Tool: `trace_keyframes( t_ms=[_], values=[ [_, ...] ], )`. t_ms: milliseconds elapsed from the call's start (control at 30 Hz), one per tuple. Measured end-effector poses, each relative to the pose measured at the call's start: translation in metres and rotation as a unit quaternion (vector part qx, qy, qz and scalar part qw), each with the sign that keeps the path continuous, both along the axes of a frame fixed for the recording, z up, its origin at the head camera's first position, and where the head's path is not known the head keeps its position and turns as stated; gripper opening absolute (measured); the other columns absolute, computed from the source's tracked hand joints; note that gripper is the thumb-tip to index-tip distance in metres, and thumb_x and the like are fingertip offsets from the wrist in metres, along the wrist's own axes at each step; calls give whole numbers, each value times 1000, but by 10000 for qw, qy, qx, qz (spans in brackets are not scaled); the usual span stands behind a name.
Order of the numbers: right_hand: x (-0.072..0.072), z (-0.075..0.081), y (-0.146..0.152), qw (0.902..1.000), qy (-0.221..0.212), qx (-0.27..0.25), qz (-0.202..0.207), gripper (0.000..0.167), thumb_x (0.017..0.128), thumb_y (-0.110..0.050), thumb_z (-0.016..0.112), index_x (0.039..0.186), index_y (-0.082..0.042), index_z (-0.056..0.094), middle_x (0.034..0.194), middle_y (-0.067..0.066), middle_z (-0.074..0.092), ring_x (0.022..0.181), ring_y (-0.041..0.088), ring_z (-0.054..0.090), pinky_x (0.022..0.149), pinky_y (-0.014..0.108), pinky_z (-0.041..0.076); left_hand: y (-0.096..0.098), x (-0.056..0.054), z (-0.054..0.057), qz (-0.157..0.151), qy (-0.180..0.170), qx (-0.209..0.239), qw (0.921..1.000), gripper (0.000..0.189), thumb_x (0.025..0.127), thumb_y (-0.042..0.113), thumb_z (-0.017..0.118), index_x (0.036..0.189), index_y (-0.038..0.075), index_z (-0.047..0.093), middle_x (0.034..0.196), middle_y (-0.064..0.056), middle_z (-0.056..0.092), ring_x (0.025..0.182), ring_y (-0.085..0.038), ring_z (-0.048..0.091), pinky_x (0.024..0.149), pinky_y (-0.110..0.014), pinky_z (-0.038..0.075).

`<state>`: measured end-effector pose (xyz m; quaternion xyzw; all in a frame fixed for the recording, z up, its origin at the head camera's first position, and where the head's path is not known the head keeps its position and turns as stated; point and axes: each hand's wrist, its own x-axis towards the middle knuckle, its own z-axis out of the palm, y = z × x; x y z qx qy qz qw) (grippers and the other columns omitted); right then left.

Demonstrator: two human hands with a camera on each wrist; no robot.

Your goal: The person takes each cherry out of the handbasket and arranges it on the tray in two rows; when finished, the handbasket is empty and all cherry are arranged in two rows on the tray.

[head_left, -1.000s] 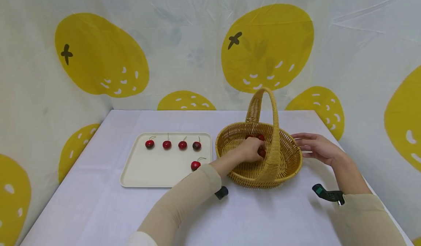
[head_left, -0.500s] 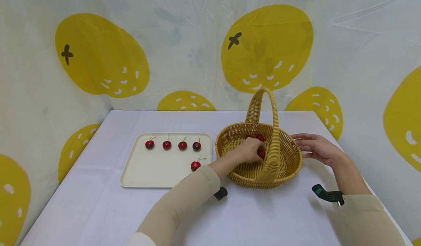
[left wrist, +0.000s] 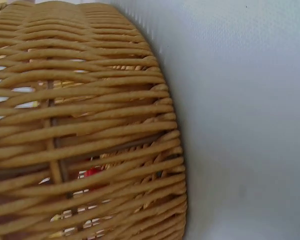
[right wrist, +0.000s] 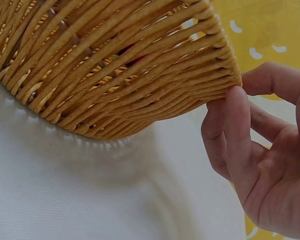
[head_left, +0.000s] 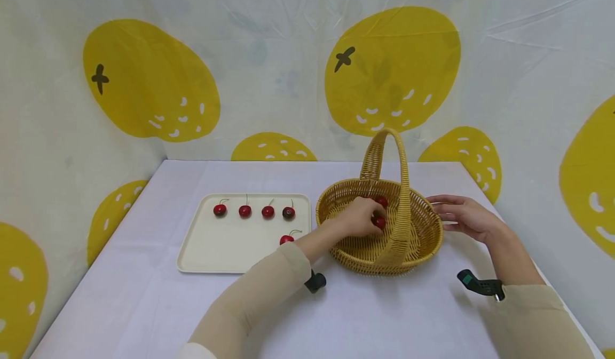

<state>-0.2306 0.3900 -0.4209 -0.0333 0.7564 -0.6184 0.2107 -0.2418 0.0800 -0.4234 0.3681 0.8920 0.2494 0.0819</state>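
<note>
My left hand (head_left: pixel 360 217) reaches into the wicker basket (head_left: pixel 419 241) and pinches a red cherry (head_left: pixel 379 222) between thumb and fingers. Behind it, another cherry (head_left: pixel 381 201) lies in the basket, partly covered by the hand. On the basket's right side, my right hand (head_left: pixel 468 217) touches the outside of the rim with its fingertips. The right wrist view shows the thumb and index finger of this hand (right wrist: pixel 265 145) against the rim, the other fingers loosely bent. Only woven basket wall (left wrist: pixel 90 125) fills the left wrist view, with a bit of red behind the weave; the left hand is hidden there.
Left of the basket lies a cream tray (head_left: pixel 216 247) with a row of several stemmed cherries (head_left: pixel 245 211) along its back. A further cherry (head_left: pixel 286 239) sits near its right edge, partly behind the left sleeve (head_left: pixel 269 279). The basket's tall handle (head_left: pixel 402 188) arches over its middle.
My left hand has drawn slightly to the left inside the basket, and the pinched cherry has shifted with it. The right hand stays at the rim.
</note>
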Motion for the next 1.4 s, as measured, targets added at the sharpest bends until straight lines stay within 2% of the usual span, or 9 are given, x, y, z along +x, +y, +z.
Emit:
trace_keyframes(
  t_ms=[167,333,500,600,733,1033,1267,1400],
  values=[
    [-1,1,-1,10000,-6,6,4,47,108,-18,56,146,6,44,112,-3,72,101,14,70,83,35,60,-8,1,4,68,36,215,9997,32,88,16,84,118,9,75,111,-1,72,101,-9,63,81,-15,47],
    [-2,0,0,10000,-24,19,6,49,108,-18,55,148,7,42,113,-4,72,102,14,70,83,35,60,-17,2,5,166,-71,419,9990,35,89,17,83,121,9,74,115,-1,72,106,-10,63,85,-17,47],
    [-1,0,1,10000,-24,20,0,44,108,-19,56,145,2,48,113,-4,72,102,14,70,84,36,59,-29,3,6,224,-44,755,9969,31,88,19,85,116,12,74,108,3,71,99,-8,61,82,-17,47],
    [-1,0,1,10000,-18,45,-8,42,108,-20,56,143,0,50,113,-4,72,103,14,70,85,36,59,-37,5,9,292,-172,1040,9940,32,87,17,86,115,11,74,107,3,70,94,-9,61,80,-18,48],
    [-1,-1,1,10000,16,86,18,46,108,-21,56,146,3,46,114,-4,72,103,14,70,85,36,59,-47,6,12,432,-316,1247,9907,34,86,15,86,118,11,74,112,1,71,96,-10,62,81,-19,49],
    [-1,-1,0,10000,-23,0,7,50,108,-18,55,148,8,41,113,-3,72,102,14,70,83,36,60,-65,10,13,651,-489,1735,9815,35,86,12,85,118,10,73,108,1,70,94,-10,63,80,-22,52],
    [-1,0,0,10000,-39,-77,-13,45,108,-16,55,146,5,45,112,-3,72,101,14,71,82,35,60,-80,13,14,695,-437,2030,9757,36,88,10,84,121,10,72,108,1,69,95,-10,64,83,-23,54],
    [-1,0,-1,10000,-34,-34,-18,47,108,-18,56,147,6,44,113,-3,72,101,14,71,83,35,60,-88,15,15,706,-365,2170,9729,36,88,8,83,122,8,72,109,1,70,95,-10,66,83,-23,54]
  ],
)
